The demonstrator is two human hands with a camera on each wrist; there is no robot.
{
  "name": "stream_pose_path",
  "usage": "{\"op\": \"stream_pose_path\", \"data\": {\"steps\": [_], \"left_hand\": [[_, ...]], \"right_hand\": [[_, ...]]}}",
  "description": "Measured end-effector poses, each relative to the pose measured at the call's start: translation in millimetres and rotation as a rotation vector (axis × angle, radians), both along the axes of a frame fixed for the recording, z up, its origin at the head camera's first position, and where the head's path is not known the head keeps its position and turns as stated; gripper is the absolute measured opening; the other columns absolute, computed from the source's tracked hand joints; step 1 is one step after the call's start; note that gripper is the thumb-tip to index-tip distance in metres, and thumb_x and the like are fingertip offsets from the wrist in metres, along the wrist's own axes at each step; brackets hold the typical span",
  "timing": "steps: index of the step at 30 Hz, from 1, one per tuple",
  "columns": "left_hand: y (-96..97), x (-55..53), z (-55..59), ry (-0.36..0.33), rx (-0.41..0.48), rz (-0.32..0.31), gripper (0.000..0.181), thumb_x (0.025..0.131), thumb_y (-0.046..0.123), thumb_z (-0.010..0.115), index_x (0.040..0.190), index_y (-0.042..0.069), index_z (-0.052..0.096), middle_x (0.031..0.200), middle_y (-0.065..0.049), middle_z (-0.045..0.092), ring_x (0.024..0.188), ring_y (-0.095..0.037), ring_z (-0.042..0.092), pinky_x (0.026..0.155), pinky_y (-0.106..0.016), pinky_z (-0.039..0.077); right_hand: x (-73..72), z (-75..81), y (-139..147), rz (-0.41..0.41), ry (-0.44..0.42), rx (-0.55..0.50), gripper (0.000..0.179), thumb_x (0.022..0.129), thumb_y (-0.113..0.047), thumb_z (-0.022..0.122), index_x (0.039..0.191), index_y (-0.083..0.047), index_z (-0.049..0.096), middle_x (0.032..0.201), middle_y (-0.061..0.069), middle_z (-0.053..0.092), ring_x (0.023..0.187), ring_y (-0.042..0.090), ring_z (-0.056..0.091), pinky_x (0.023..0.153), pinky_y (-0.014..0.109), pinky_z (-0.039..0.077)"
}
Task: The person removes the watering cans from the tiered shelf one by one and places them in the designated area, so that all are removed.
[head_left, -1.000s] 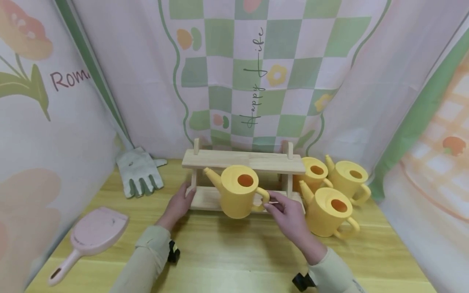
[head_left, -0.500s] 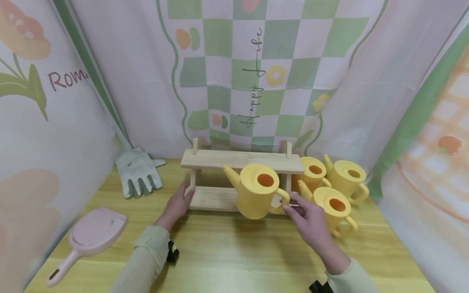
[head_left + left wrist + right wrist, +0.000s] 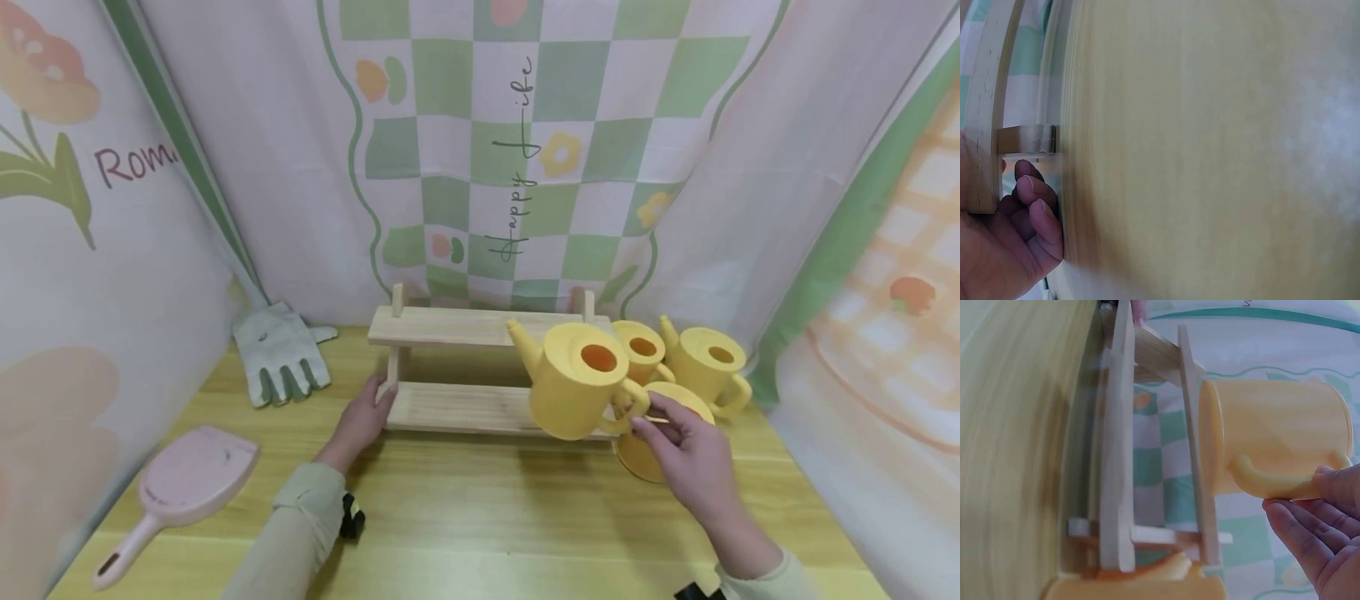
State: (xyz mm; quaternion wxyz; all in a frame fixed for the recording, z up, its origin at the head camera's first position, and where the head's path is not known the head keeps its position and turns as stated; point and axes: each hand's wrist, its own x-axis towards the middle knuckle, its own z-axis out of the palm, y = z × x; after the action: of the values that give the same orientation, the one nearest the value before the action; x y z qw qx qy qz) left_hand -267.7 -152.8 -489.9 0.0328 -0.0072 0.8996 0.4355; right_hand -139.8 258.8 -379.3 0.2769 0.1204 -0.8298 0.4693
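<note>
My right hand (image 3: 693, 467) pinches the handle of a yellow watering can (image 3: 573, 383), its spout pointing left. The can hangs in front of the right end of a two-tier wooden shelf (image 3: 457, 408). In the right wrist view, thumb and fingers close on the handle (image 3: 1272, 484) beside the can's body. At the shelf's left end, my left hand (image 3: 362, 421) grips the end of the lower board; the left wrist view shows curled fingers (image 3: 1044, 219) beneath that board (image 3: 984, 125). Both tiers hold nothing.
Right of the shelf stand three more yellow watering cans, one at the back right (image 3: 705, 362), one beside the shelf (image 3: 637, 346), and a nearer one (image 3: 637, 454) partly hidden by my right hand. A glove (image 3: 281, 350) and a pink dustpan (image 3: 195, 475) lie at left. Printed curtains enclose the table.
My right hand has carried the watering can rightward along the shelf front, and it now overlaps the standing cans. My left hand has stayed at the shelf's left end.
</note>
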Motion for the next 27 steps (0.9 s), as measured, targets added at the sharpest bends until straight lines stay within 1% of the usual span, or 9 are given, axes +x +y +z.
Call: {"op": "stream_pose_path", "data": {"steps": [3,4,6,9,14,17,21,24,27], "left_hand": [[0.1,-0.1,0.3,0.007,-0.004,-0.003,0.057,0.104,0.05,0.035,0.149,0.016,0.033,0.141,-0.021,0.049,0.125,-0.04,0.049,0.102,-0.058,0.038],[0.1,-0.2,0.5,0.007,-0.003,-0.005,0.057,0.104,0.05,0.035,0.149,0.015,0.033,0.141,-0.022,0.049,0.125,-0.04,0.049,0.102,-0.058,0.038],[0.1,-0.1,0.8,0.003,0.001,-0.002,0.058,0.103,0.051,0.034,0.149,0.015,0.033,0.142,-0.022,0.048,0.126,-0.04,0.048,0.102,-0.059,0.038],[0.3,0.0,1.2,0.0,0.005,-0.001,0.059,0.103,0.052,0.034,0.15,0.016,0.032,0.144,-0.021,0.047,0.128,-0.041,0.046,0.104,-0.059,0.036],[0.5,0.3,1.2,-0.001,0.0,-0.005,0.058,0.104,0.05,0.034,0.15,0.015,0.032,0.146,-0.021,0.044,0.13,-0.041,0.044,0.105,-0.06,0.034],[0.5,0.2,0.7,-0.007,-0.002,-0.002,0.058,0.104,0.05,0.034,0.15,0.015,0.032,0.146,-0.021,0.044,0.13,-0.041,0.044,0.105,-0.06,0.035],[1.1,0.5,1.0,-0.011,-0.009,0.003,0.057,0.104,0.049,0.035,0.149,0.016,0.032,0.146,-0.021,0.044,0.13,-0.041,0.045,0.105,-0.06,0.035],[1.3,0.7,1.6,-0.005,-0.008,0.002,0.057,0.104,0.049,0.035,0.149,0.015,0.032,0.146,-0.021,0.044,0.129,-0.042,0.045,0.104,-0.06,0.035],[1.2,1.3,2.3,0.006,-0.002,0.0,0.057,0.104,0.048,0.035,0.149,0.015,0.032,0.145,-0.022,0.045,0.129,-0.043,0.045,0.104,-0.06,0.036]], "right_hand": [[4.2,6.6,10.0,-0.034,-0.009,0.002,0.028,0.082,0.016,0.068,0.11,0.01,0.066,0.093,-0.012,0.07,0.074,-0.003,0.068,0.066,0.015,0.054],[5.4,8.7,13.5,-0.039,-0.012,-0.005,0.028,0.082,0.016,0.067,0.11,0.011,0.065,0.093,-0.018,0.069,0.073,-0.003,0.068,0.066,0.015,0.055],[7.8,12.8,20.7,-0.052,-0.012,-0.016,0.027,0.083,0.016,0.067,0.11,0.013,0.064,0.093,-0.023,0.067,0.073,-0.003,0.068,0.065,0.016,0.055],[10.9,16.9,33.3,-0.041,-0.03,-0.065,0.027,0.085,0.016,0.064,0.112,0.016,0.061,0.095,-0.019,0.07,0.075,0.0,0.069,0.066,0.018,0.055],[15.5,21.0,55.7,-0.102,-0.065,-0.056,0.034,0.087,0.011,0.065,0.121,0.009,0.062,0.096,-0.022,0.069,0.075,-0.002,0.069,0.067,0.015,0.054],[17.9,24.1,66.7,-0.156,-0.078,-0.019,0.035,0.088,0.008,0.066,0.123,0.007,0.062,0.097,-0.026,0.068,0.074,-0.004,0.068,0.068,0.012,0.053],[21.9,28.3,80.3,-0.206,-0.11,-0.026,0.034,0.089,0.004,0.067,0.124,0.005,0.063,0.095,-0.027,0.068,0.073,-0.004,0.068,0.069,0.009,0.051],[25.2,30.7,91.4,-0.234,-0.133,-0.056,0.034,0.09,0.002,0.067,0.124,-0.004,0.065,0.093,-0.027,0.068,0.072,-0.004,0.068,0.069,0.007,0.05],[27.7,32.2,101.9,-0.235,-0.143,-0.141,0.034,0.089,0.003,0.067,0.12,-0.009,0.068,0.091,-0.023,0.07,0.071,-0.003,0.068,0.069,0.008,0.051]]}}
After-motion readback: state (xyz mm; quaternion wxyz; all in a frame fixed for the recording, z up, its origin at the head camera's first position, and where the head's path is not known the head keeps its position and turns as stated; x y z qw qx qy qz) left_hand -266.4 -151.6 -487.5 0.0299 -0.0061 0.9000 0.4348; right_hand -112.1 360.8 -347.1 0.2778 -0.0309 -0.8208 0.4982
